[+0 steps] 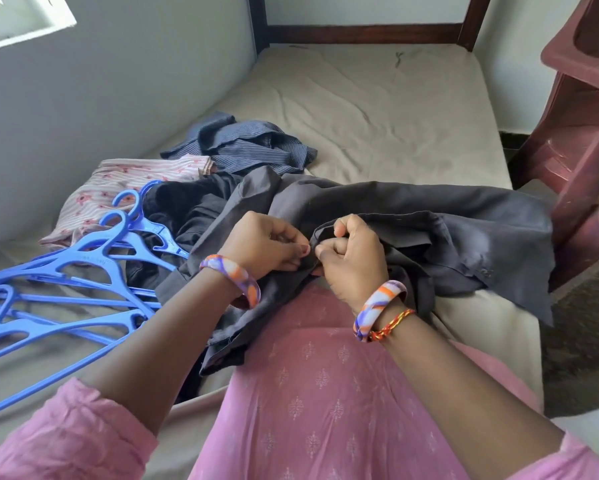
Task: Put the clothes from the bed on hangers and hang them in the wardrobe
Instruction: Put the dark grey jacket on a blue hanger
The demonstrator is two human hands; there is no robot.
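1. A dark grey garment (412, 216) lies crumpled across the near edge of the bed (377, 109), spreading from the middle toward the right side and hanging partly over the person's lap.
2. The left hand (265, 242) has its fingers curled and pinches a fold of the dark grey garment between thumb and fingertips, so its grip is closed on the cloth.
3. The right hand (351, 258) is just beside the left, almost touching it, and its curled fingers hold the same edge of the fabric; this grip too is closed on the garment.
4. Each wrist carries a purple, orange and white bangle (232, 277), and the right wrist also has a red and yellow thread (393, 323).
5. Behind the hands, a black garment (187, 206) lies bunched, partly under the grey one.
6. Farther back on the bed sits a blue striped shirt (249, 145), and to its left a pink and white patterned garment (125, 188).
7. Several blue plastic hangers (83, 271) lie in a loose pile on the left part of the bed, some overlapping the pink and black clothes.
8. The person wears a pink printed tunic (325, 393).
9. A dark red plastic chair (585, 133) stands to the right of the bed.
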